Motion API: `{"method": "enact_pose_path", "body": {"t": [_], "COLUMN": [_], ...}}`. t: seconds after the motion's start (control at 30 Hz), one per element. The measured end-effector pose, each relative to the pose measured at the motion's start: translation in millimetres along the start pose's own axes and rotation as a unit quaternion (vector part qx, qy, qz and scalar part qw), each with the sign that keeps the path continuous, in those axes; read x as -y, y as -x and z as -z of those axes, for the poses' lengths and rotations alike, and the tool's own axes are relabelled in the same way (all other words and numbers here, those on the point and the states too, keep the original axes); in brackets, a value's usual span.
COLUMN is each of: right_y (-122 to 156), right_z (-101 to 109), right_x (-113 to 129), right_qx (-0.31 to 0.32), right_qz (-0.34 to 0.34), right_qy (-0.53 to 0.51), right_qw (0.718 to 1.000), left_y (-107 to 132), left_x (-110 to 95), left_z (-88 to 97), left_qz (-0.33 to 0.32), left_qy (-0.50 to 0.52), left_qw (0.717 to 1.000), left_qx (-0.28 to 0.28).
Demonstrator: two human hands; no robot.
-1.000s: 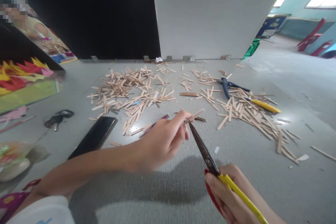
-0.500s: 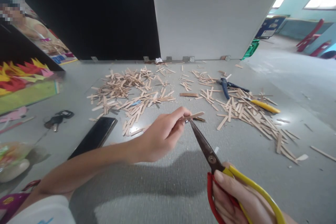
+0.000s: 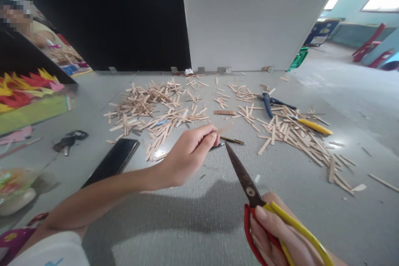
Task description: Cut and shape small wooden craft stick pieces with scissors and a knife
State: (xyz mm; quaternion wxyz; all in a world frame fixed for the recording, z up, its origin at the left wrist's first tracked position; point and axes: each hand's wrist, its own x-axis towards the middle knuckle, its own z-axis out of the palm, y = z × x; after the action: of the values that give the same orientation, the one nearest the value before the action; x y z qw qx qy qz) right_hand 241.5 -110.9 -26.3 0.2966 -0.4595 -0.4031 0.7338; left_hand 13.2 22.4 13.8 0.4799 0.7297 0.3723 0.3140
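The thin pale wooden stick (image 3: 225, 127) is held just above the grey table (image 3: 193, 224), near the middle of the view. It is blurred, and its free end points right and slightly away. The left hand (image 3: 189, 153) grips its near end in a pinch between thumb and forefinger, with the other fingers curled in under them.

Just right of that hand is the tip of the scissors with red and yellow handles (image 3: 246, 178). The dark blades lie together and point up and left, towards the stick without touching it. The right hand (image 3: 277, 239), at the lower edge of the view, grasps the scissors with its fingers through the handle loops.

A dark thin strip (image 3: 232, 140) lies on the table just beyond the blade tip. Farther back, a broad heap of cut wooden sticks (image 3: 149, 106) spreads to the left and a second scatter of sticks (image 3: 299, 137) to the right. In the right scatter lie blue-handled pliers (image 3: 267, 103) and a yellow-handled tool (image 3: 314, 126).

A black phone (image 3: 112, 161) lies face up beside the left forearm, with a bunch of keys (image 3: 69, 140) farther left. Red and yellow paper shapes (image 3: 28, 87) fill the far left edge. Behind the sticks stand a black panel (image 3: 109, 16) and a white panel (image 3: 258, 16).
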Motion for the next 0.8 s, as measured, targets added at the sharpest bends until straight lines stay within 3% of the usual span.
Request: {"method": "enact_pose_path", "body": {"t": [0.13,0.37,0.53,0.67,0.8], "right_y": [1.9,-1.5,3.7,9.4,10.5], "right_z": [0.0,7.4,5.7,5.5,1.9], "right_x": [-4.5,-9.5,-1.1,-9.4,-13.5], "right_qx": [-0.013,0.033,0.041,-0.029,-0.126], "right_qz": [-0.004,0.103,0.094,0.077,0.123], "right_qy": [-0.001,0.048,0.129,0.191,0.235], "right_qw": [1.0,0.993,0.986,0.978,0.956], "left_y": [-0.3,6.1,14.7,13.2,11.7], "left_x": [2.9,-5.4,-12.3,-22.1,-31.9], "left_z": [0.7,0.3,4.5,12.7,21.0], "left_qz": [0.017,0.061,0.048,0.042,0.027], "left_qy": [0.085,0.158,0.107,0.064,0.03], "left_qw": [0.996,0.984,0.991,0.996,0.999], "left_qx": [0.012,0.049,0.062,0.052,0.008]}}
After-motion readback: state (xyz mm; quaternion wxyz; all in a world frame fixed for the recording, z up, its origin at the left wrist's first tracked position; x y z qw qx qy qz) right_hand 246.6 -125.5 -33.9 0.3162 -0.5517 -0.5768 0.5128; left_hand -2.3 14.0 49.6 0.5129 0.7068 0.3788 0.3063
